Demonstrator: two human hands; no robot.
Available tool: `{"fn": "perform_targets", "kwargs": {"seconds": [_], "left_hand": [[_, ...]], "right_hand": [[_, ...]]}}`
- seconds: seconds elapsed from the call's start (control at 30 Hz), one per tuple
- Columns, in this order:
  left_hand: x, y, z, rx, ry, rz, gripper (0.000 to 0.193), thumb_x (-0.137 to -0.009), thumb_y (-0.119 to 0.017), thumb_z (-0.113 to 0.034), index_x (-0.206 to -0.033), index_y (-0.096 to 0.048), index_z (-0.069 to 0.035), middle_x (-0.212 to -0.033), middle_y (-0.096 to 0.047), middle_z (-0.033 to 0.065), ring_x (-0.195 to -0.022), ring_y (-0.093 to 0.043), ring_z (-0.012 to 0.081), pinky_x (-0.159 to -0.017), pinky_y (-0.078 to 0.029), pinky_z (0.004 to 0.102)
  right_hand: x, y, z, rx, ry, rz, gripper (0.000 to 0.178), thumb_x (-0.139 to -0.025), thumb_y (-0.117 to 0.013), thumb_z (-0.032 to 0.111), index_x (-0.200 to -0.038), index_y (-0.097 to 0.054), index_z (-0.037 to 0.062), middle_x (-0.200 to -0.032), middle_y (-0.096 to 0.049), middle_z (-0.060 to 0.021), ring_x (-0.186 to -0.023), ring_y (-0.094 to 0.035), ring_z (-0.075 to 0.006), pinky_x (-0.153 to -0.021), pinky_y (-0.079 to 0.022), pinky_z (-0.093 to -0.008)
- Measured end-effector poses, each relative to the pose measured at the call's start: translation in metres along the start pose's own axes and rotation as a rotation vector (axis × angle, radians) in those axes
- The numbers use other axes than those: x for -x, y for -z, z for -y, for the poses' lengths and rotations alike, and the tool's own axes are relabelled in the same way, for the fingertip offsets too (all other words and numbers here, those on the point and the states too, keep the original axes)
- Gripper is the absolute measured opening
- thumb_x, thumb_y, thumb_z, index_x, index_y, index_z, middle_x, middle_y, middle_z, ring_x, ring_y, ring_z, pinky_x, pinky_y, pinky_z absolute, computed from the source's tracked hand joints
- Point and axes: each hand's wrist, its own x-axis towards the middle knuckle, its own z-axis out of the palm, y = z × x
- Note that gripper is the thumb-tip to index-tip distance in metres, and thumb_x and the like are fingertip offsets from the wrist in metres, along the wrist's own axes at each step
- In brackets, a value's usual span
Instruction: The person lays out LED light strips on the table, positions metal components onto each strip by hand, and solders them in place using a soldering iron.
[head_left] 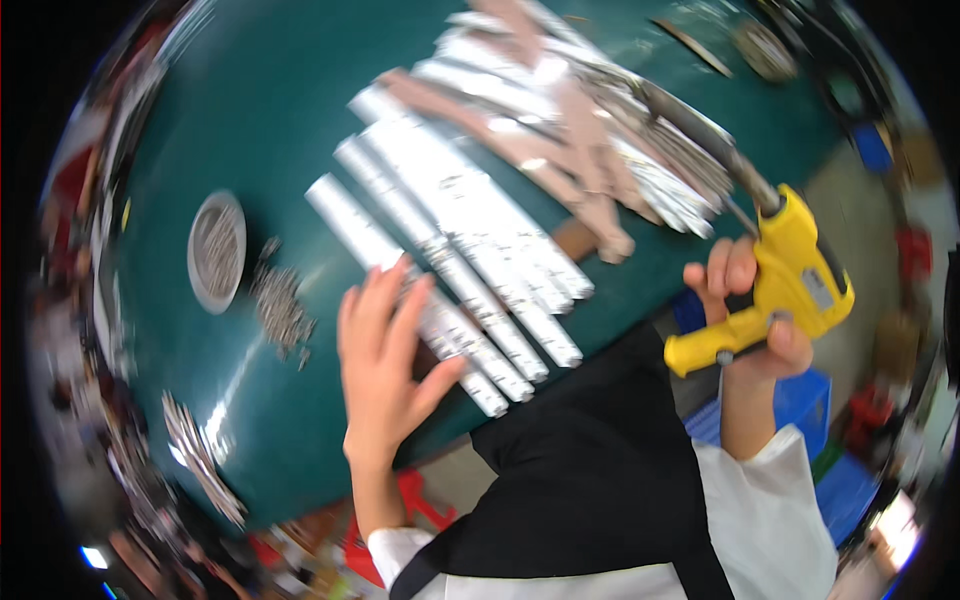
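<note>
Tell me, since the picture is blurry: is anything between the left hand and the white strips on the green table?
Nothing visible. The left hand already lies flat on the white strips, fingers spread. The right hand holds a yellow tool off to the side.

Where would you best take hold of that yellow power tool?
By its handle, coming from below and behind. The yellow tool has a pistol shape: a thick body with a metal shaft pointing toward the green table, and a handle sticking out underneath. The right hand already wraps that handle, fingers by the trigger side. The left hand lies flat on the pale strips.
</note>
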Motion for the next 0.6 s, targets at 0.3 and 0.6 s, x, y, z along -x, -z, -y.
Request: {"fn": "perform_targets", "kwargs": {"seconds": [0.3,0.6], "left_hand": [[-0.011,0.011,0.028,-0.308,-0.059,-0.174,0.041,-0.101,-0.044,-0.028,-0.125,-0.055,0.004,-0.137,-0.049,0.0205,-0.126,-0.048,0.0357,-0.105,-0.036,0.0452],[-0.041,0.028,0.003,-0.467,-0.111,-0.252,0.032,-0.102,-0.046,-0.023,-0.119,-0.061,0.0,-0.13,-0.056,0.0142,-0.12,-0.054,0.0277,-0.103,-0.045,0.0388]], "right_hand": [[0.056,0.136,0.017,0.103,0.417,-0.333,0.067,-0.075,-0.063,0.026,-0.126,-0.041,-0.0128,-0.107,-0.053,-0.0194,-0.1,-0.053,-0.0284,-0.096,-0.049,-0.0416],[0.117,0.219,0.02,0.025,0.603,-0.354,0.064,-0.082,-0.058,0.024,-0.131,-0.038,-0.013,-0.116,-0.054,-0.026,-0.105,-0.055,-0.0326,-0.094,-0.048,-0.0451]]}}
